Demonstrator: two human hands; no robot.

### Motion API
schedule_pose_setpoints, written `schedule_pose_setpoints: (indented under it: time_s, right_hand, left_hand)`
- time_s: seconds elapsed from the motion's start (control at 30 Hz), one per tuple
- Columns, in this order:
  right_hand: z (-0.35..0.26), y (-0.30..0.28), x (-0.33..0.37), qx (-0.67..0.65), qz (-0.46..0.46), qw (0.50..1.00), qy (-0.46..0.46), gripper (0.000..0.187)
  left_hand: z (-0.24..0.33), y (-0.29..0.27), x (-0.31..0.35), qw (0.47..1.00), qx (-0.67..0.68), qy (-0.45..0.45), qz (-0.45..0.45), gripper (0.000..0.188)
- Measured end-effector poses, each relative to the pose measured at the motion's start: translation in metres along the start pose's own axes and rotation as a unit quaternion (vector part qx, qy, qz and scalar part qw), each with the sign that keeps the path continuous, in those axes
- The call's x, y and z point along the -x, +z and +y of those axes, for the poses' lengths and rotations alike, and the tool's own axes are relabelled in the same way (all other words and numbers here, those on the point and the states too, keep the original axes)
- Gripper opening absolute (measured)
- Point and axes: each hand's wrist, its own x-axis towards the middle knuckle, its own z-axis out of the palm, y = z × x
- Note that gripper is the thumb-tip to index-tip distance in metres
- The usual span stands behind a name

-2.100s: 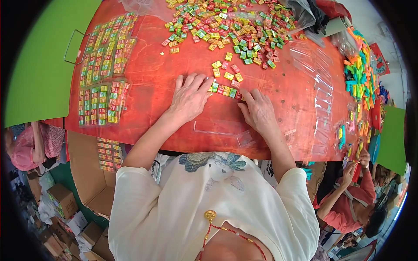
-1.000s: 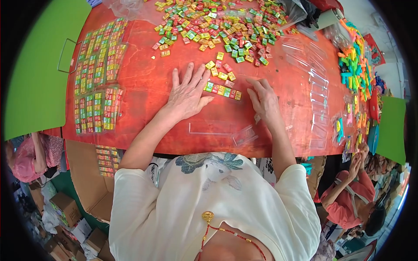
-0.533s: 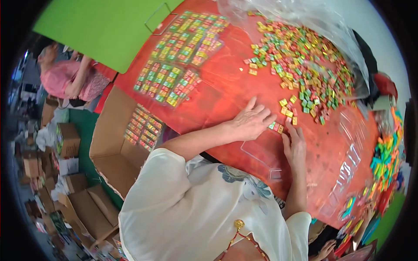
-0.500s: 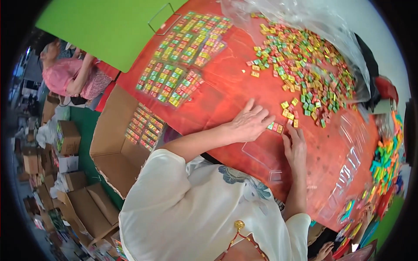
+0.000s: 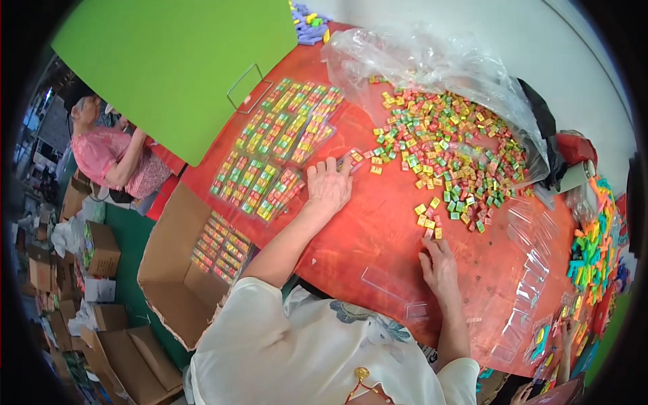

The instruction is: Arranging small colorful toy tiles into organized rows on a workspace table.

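My left hand [image 5: 327, 185] reaches forward over the red table, beside the filled clear trays. At its fingertips is a short row of small coloured blocks [image 5: 356, 158], partly covered by the fingers. Nearer me and to the right, my right hand [image 5: 442, 268] has its fingers apart, with the fingertips at a few loose yellow and pink blocks [image 5: 426, 221]. The main pile of small red, yellow and green blocks [image 5: 466, 145] spreads beyond it. Clear trays filled with rows of such blocks [image 5: 260, 185] lie left of my left hand.
An open cardboard box [image 5: 169, 270] at left holds more filled trays [image 5: 219, 246]. Empty clear trays [image 5: 530, 270] lie at right, and a single one [image 5: 391, 287] near me. A plastic bag [image 5: 432, 61] backs the pile. A green board [image 5: 182, 74] stands far left. Other people sit nearby.
My left hand has moved left and away from my right hand, with the short row of blocks at its fingers. My right hand stays by the loose blocks. The view has shifted.
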Motion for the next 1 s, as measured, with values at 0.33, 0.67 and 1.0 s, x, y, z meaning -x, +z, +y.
schedule_pose_setpoints:
  time_s: [0.33,0.67,1.0]
  right_hand:
    - [0.006,-0.004,-0.014,0.026,0.059,0.997,-0.038,0.029]
    - [0.04,0.013,-0.08,0.175,0.129,0.976,0.028,0.032]
    - [0.018,0.004,-0.034,0.153,0.077,0.985,-0.002,0.034]
  left_hand:
    - [0.015,-0.003,-0.036,0.997,0.008,0.062,0.055,0.049]
    - [0.126,0.015,-0.036,0.923,0.236,0.302,-0.043,0.053]
    - [0.102,0.006,0.001,0.921,0.209,0.329,-0.028,0.043]
